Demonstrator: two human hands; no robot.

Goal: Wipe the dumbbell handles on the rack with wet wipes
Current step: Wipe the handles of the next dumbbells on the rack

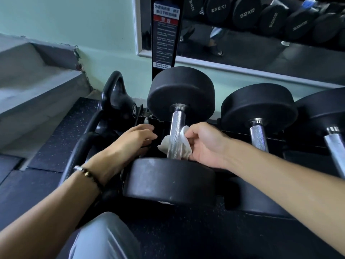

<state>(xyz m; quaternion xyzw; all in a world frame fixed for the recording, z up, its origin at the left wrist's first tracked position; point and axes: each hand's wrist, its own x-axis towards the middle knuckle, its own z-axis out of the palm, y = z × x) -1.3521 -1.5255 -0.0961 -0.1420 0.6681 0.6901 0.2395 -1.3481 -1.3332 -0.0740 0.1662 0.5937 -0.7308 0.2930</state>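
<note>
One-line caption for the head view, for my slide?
Right hand wraps wet wipe around leftmost dumbbell handle; left hand rests beside it.

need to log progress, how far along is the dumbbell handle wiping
Done: nothing can be confirmed as finished; no handle shows a clear sign of wiping. In hand: the right hand holds a white wet wipe wrapped round the handle of the leftmost dumbbell, while the left hand rests on the rack beside it. Left: the two handles to the right have no wipe on them.

Right hand (203,144) wraps wet wipe (183,144) round dumbbell handle (176,128).
</note>
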